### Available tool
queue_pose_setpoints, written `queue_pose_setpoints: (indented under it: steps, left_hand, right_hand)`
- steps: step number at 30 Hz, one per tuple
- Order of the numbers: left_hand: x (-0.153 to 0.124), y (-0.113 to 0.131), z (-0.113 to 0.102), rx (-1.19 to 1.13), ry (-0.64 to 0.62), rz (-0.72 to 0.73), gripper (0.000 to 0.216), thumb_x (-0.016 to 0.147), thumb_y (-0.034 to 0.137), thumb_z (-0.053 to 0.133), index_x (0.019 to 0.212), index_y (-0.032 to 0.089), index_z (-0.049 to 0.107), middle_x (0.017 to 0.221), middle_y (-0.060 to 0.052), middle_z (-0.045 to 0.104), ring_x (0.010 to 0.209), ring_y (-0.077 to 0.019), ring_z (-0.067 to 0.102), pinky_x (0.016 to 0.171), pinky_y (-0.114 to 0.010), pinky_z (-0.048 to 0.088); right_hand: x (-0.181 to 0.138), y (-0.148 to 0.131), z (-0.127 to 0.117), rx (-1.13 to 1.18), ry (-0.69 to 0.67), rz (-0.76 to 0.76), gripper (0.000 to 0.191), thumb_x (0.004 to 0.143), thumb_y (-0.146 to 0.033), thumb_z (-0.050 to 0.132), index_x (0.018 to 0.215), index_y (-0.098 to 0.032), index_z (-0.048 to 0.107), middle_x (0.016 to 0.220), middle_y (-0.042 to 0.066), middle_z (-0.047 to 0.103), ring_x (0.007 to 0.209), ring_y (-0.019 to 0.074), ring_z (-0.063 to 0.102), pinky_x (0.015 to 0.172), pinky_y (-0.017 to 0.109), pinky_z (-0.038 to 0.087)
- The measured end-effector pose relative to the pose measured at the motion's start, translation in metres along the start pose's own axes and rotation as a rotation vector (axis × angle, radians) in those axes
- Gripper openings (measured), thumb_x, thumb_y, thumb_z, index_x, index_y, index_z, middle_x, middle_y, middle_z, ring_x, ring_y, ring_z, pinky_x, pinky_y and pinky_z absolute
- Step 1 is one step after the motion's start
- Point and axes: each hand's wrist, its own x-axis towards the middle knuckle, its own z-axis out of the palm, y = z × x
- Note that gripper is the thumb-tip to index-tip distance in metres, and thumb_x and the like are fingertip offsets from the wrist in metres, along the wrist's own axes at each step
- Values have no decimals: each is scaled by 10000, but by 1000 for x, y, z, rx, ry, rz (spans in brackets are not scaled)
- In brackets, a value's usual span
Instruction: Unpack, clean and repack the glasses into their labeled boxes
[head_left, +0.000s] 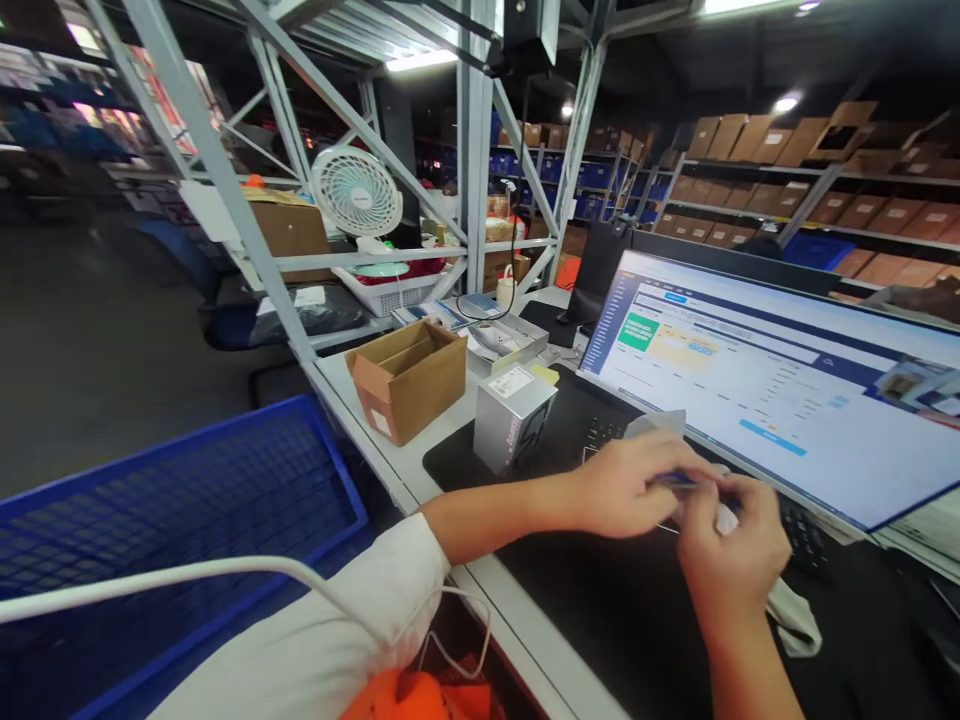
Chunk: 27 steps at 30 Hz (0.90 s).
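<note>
My left hand [626, 487] and my right hand [739, 545] meet over the black desk mat [577, 590], in front of the monitor. Both have their fingers pinched together. Between the fingertips is a small thing, partly white with a thin dark part, too covered and blurred to name. A pale, see-through sheet [664, 424] sticks up behind my left hand. To the left stands a silver printed box [514, 420] with a white label on top. The keyboard [802, 538] lies partly hidden behind my hands.
An open cardboard box [409, 385] sits at the desk's left edge, near a grey tray [517, 345]. The lit monitor [750, 370] fills the right side. A blue crate [330, 450] is beside the desk, and a white cable [225, 567] crosses my left arm. A cloth [795, 620] lies by my right wrist.
</note>
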Motion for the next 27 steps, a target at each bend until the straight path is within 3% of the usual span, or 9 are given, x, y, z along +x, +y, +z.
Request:
queue_pose_setpoints:
  steps: [3, 6, 10, 12, 14, 16, 19, 22, 27]
  left_hand:
    - [-4, 4, 7, 13, 32, 28, 422, 834, 56, 483, 1192, 138, 690, 1161, -129, 693, 1123, -210, 677, 1004, -313, 555]
    - [-1, 5, 3, 74, 80, -203, 424, 886, 229, 593, 1301, 181, 667, 1208, -128, 667, 1071, -229, 691, 965, -348, 575]
    - [9, 3, -9, 179, -204, -524, 782, 851, 645, 690, 1515, 274, 509, 1348, -133, 655, 1217, -368, 652, 1067, -543, 498]
    - [12, -2, -11, 110, -347, -600, 997, 781, 694, 744, 1605, 273, 371, 1354, -144, 670, 1255, -412, 633, 1052, -562, 496]
    - [14, -12, -8, 22, -349, -635, 1132, 720, 660, 819, 1640, 255, 298, 1354, -156, 676, 1254, -414, 637, 1028, -535, 512]
    - [14, -24, -4, -54, -280, -601, 1063, 729, 585, 843, 1612, 223, 375, 1382, -157, 666, 1274, -382, 629, 1079, -504, 484]
    - [15, -42, 1, -227, -225, -472, 678, 795, 390, 805, 1406, 153, 631, 1329, -138, 702, 1219, -305, 655, 1104, -415, 464]
    - [17, -54, 5, -398, -178, -482, 428, 785, 247, 749, 1197, 133, 733, 1104, -99, 764, 994, -234, 700, 929, -342, 529]
    - [21, -52, 7, -566, -30, -621, 328, 699, 194, 783, 1014, 144, 709, 785, 1, 682, 639, -102, 583, 641, -228, 465]
  right_hand:
    - [-6, -1, 3, -14, 9, 58, 308, 831, -440, 633, 1003, -186, 605, 933, 140, 658, 815, 331, 646, 707, 433, 450]
    - [-10, -6, -1, -18, 67, 138, 359, 847, -515, 676, 996, -190, 642, 943, 161, 664, 855, 375, 663, 740, 488, 469]
    - [-8, -1, -3, -65, 125, 182, 399, 773, -563, 758, 956, -221, 661, 924, 160, 648, 841, 407, 658, 732, 542, 491]
    - [-4, 5, 1, -108, 14, 126, 455, 766, -605, 757, 1005, -230, 659, 948, 167, 656, 872, 432, 664, 766, 574, 498]
    - [1, 10, 7, -101, -104, 12, 482, 807, -616, 707, 1076, -219, 652, 991, 184, 664, 928, 438, 670, 830, 598, 508]
    - [4, 13, 13, -41, -151, -110, 463, 834, -557, 671, 1132, -204, 636, 1022, 186, 671, 953, 416, 675, 868, 603, 523]
    - [8, 13, 17, 51, -134, -207, 420, 810, -409, 682, 1164, -194, 613, 1037, 154, 697, 941, 359, 691, 851, 557, 566]
    - [12, 10, 15, 105, -195, -216, 456, 803, -317, 722, 1220, -194, 587, 1106, 118, 707, 999, 297, 694, 900, 490, 581]
    - [20, 10, -3, 188, -373, -219, 571, 827, -350, 754, 1339, -211, 542, 1245, 117, 671, 1115, 280, 657, 990, 469, 546]
